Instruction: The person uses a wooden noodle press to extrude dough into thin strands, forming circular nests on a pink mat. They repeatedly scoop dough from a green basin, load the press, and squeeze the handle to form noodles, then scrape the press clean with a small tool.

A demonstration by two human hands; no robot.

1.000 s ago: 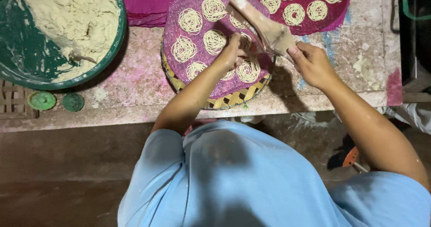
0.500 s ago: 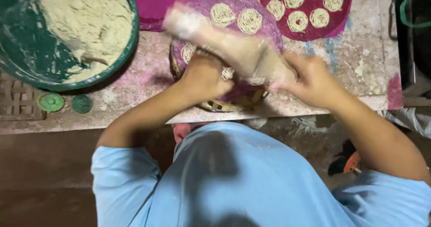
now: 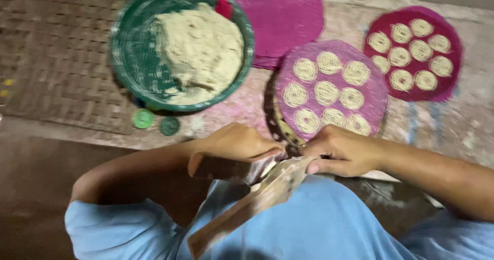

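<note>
Here the left hand [image 3: 234,142] and right hand [image 3: 339,151] are brought together low before the body, both clamped on a wooden press [image 3: 247,198], whose long handles slant down over the blue shirt [image 3: 309,229]. Just beyond the hands, a purple mat [image 3: 373,93] with noodle coils [image 3: 329,93] is seen on the desk [image 3: 463,131]. A green bowl [image 3: 128,59] of dough [image 3: 200,49] stands farther left.
</note>
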